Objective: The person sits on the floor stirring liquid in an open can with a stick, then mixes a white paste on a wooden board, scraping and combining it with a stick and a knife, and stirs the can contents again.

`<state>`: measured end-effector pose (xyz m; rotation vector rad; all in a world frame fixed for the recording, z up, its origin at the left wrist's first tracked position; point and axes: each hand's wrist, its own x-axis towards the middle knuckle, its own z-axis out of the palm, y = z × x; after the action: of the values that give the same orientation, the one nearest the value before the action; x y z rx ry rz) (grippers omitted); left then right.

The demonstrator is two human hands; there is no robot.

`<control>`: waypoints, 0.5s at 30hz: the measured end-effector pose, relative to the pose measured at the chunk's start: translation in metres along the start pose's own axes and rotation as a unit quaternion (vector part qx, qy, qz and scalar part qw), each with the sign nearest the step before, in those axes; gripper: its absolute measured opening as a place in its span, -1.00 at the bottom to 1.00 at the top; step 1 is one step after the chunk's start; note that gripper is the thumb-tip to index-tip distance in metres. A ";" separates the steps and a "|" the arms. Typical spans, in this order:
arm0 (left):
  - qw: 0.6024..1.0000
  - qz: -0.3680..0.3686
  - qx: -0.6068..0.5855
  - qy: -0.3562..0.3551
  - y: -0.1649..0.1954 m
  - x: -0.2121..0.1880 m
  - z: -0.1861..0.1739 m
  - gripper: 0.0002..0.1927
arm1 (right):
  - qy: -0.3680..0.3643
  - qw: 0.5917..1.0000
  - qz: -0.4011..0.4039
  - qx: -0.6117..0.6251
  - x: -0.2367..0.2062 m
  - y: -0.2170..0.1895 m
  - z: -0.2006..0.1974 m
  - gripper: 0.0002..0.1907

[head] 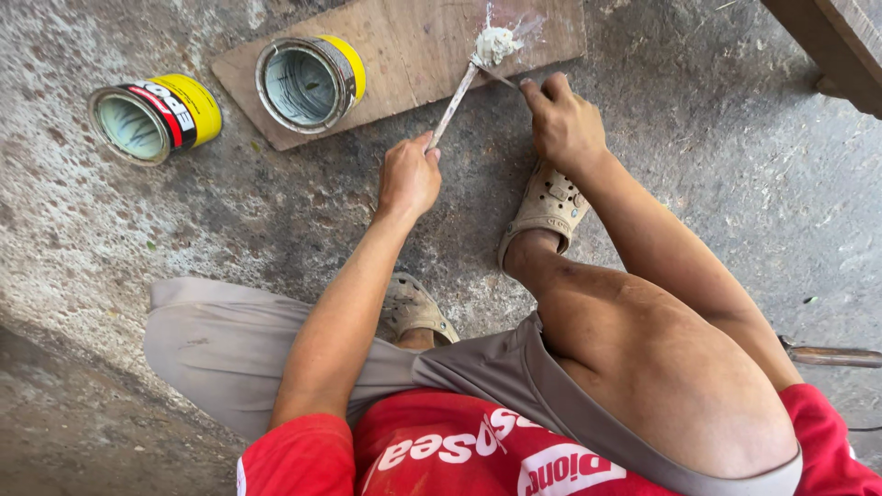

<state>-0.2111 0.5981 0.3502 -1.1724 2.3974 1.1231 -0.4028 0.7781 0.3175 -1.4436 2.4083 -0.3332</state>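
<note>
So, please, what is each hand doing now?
Left hand: closed on a stick.
Right hand: closed on a thin tool; its kind cannot be told.

The left hand [409,177] grips a flat wooden stick [453,107] smeared matt white, and at its far tip sits a lump of thick, pale, dull paste [496,43] on a worn, raw wooden board [413,55]. The right hand [562,124] pinches a thin dark metal blade [501,79] that meets the same lump. Beyond the left grip, two glossy yellow metal tins [310,81] show shiny ribbed insides, one on the board and one on the rough, stained concrete floor [717,165].
</note>
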 end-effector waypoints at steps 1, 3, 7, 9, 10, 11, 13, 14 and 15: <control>1.000 0.004 0.012 0.001 0.001 0.000 -0.001 -0.64 | 0.010 1.000 0.002 0.009 -0.001 0.000 0.000 -0.55; 0.999 0.005 0.033 0.000 0.003 -0.002 -0.004 -0.63 | 0.023 0.999 0.004 0.029 -0.003 -0.002 0.001 -0.56; 0.999 0.020 0.033 0.014 0.010 -0.006 -0.009 -0.63 | 0.035 0.999 -0.008 0.035 -0.007 -0.008 0.003 -0.53; 0.998 0.026 0.054 0.016 0.014 -0.006 -0.011 -0.63 | 0.040 0.999 0.018 0.022 -0.008 -0.009 0.002 -0.54; 0.998 -0.002 0.063 -0.002 0.016 -0.006 -0.012 -0.62 | 0.048 0.998 0.018 0.039 -0.008 -0.009 0.000 -0.53; 0.997 -0.028 0.071 -0.020 0.018 -0.006 -0.012 -0.61 | 0.058 0.997 0.018 0.054 -0.008 -0.009 -0.002 -0.51; 0.994 -0.038 0.098 -0.038 0.019 -0.006 -0.012 -0.57 | 0.065 0.995 0.022 0.070 -0.009 -0.011 -0.007 -0.50; 0.992 -0.025 0.119 -0.033 0.019 -0.006 -0.010 -0.54 | 0.065 0.995 0.023 0.072 -0.010 -0.012 -0.009 -0.50; 0.990 -0.013 0.141 -0.028 0.018 -0.006 -0.009 -0.50 | 0.064 0.995 0.022 0.075 -0.012 -0.014 -0.011 -0.51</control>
<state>-0.2199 0.6022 0.3692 -1.0602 2.3922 0.7658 -0.3906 0.7823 0.3341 -1.3384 2.4509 -0.6001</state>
